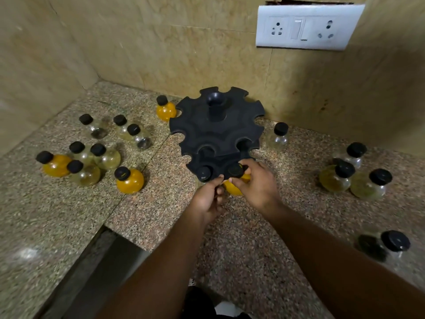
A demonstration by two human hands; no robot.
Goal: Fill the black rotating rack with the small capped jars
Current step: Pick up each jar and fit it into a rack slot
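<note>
Speckled granite counter (161, 203) runs into a corner of beige wall tiles, with a white socket plate (308, 27) up on the right; the black rotating rack (216, 134) stands near the back, its top tier of open-edged notches empty round the central knob (215, 99). Both hands work at the near edge of the lower tier; the right hand (257, 183) has thumb and fingers pinched round the neck of an orange-filled jar (236, 187), whose black cap sits at a notch; the left hand (208, 199) is curled just beside it, fingertips at the rim under a second seated cap (203, 172), though whether it grips the rim or that jar cannot be told. The person would do well to slide the neck fully into the notch until the cap's underside bears on the plastic, steadying the tier with the left hand so it does not spin away (a rack like this probably turns at a nudge); release should come only once the jar hangs plumb. Loose jars wait in a cluster on the left (96, 157) and another on the right (354, 173), so most notches remain unfilled.
</note>
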